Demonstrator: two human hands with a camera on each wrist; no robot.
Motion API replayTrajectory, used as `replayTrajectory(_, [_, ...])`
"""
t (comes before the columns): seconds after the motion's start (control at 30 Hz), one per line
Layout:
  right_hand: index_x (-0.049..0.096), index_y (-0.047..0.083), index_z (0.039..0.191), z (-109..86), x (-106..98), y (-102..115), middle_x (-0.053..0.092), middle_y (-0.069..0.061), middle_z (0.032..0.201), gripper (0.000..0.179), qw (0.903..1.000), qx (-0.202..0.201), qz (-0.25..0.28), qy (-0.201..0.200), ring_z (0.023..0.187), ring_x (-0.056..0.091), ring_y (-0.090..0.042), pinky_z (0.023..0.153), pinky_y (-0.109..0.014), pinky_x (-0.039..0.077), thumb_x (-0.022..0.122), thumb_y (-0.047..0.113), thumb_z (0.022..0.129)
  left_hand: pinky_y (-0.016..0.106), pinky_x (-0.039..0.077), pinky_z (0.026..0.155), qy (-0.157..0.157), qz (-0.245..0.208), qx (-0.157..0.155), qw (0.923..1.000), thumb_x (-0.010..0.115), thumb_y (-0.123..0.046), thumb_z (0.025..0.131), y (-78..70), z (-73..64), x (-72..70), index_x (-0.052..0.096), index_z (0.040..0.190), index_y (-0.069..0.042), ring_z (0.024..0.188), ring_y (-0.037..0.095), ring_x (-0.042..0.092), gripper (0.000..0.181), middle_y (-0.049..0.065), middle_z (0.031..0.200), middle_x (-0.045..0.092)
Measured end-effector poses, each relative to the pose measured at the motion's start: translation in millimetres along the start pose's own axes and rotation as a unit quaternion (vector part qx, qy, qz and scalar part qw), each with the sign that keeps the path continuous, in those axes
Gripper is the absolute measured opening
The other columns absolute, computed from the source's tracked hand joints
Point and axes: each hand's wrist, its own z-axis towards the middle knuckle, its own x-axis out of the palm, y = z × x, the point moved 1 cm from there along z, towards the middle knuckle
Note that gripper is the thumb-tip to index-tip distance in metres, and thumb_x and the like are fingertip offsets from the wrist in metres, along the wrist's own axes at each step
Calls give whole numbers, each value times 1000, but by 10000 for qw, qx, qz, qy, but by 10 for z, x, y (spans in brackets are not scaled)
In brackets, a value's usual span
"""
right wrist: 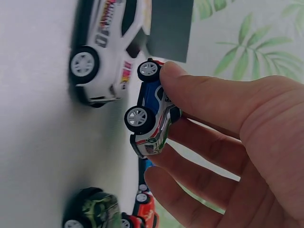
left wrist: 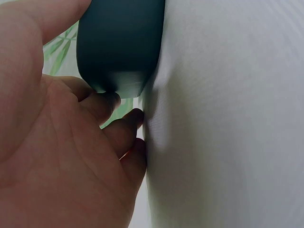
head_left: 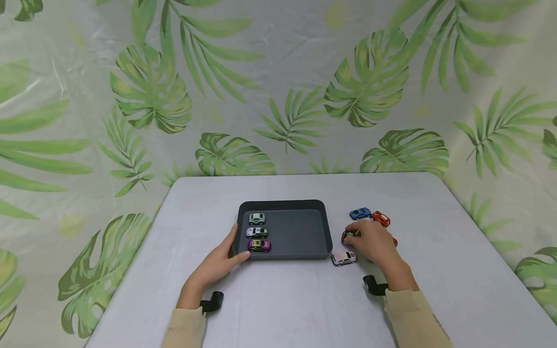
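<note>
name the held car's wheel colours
The wheels are black with whitish centres, clearest in the right wrist view.

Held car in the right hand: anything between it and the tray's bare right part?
Only the tray's raised right wall stands between the held car and that spot. The white car lies on the near side, apparently just off the straight path.

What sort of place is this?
Probably a staged tabletop setup indoors, though the wider room isn't shown: white table, leaf-print backdrop around it, and toy cars in and beside a dark tray.
</note>
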Motion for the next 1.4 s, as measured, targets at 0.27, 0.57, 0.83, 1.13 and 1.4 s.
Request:
replayTrajectory(0.27, [80, 16, 105, 71, -94, 87, 73, 0, 93, 22, 9992, -327, 58, -227, 83, 66, -19, 61, -38, 51, 83, 22, 84, 57, 20, 117, -31, 13, -4, 10000, 67, -53, 94, 14, 4, -8, 5, 164, -27, 150, 33, 20, 96, 6, 166, 16])
replayTrajectory(0.57, [80, 14, 107, 103, -173, 185, 73, -5, 101, 24, 9979, -584, 32, -278, 82, 66, -20, 62, -35, 51, 84, 23, 84, 57, 21, 117, -6, 37, 9, 10000, 66, -53, 94, 31, 3, 11, 5, 164, -29, 150, 32, 20, 95, 6, 166, 17])
replayTrajectory(0.83, [80, 14, 107, 210, -203, 286, 72, -5, 100, 26, 9971, -681, 66, -347, 82, 66, -20, 63, -36, 50, 84, 25, 84, 56, 22, 117, -28, 17, 47, 10000, 67, -52, 95, 36, -2, -10, 5, 164, -29, 150, 32, 21, 95, 6, 166, 17])
replayTrajectory(1.13, [79, 15, 112, 341, -146, 416, 72, -5, 103, 29, 9963, -805, 20, -287, 82, 66, -19, 60, -34, 50, 82, 26, 86, 56, 22, 117, -30, 9, 83, 10000, 67, -51, 95, 14, -10, -20, 6, 164, -25, 150, 33, 22, 96, 7, 166, 17])
replayTrajectory(1.4, [79, 17, 112, 429, -117, 690, 71, -2, 104, 26, 9950, -965, 228, -111, 85, 65, -17, 64, -35, 51, 80, 28, 89, 56, 23, 117, -53, 78, 53, 9999, 67, -53, 94, 15, -2, -18, 5, 164, -26, 150, 32, 21, 97, 6, 166, 15])
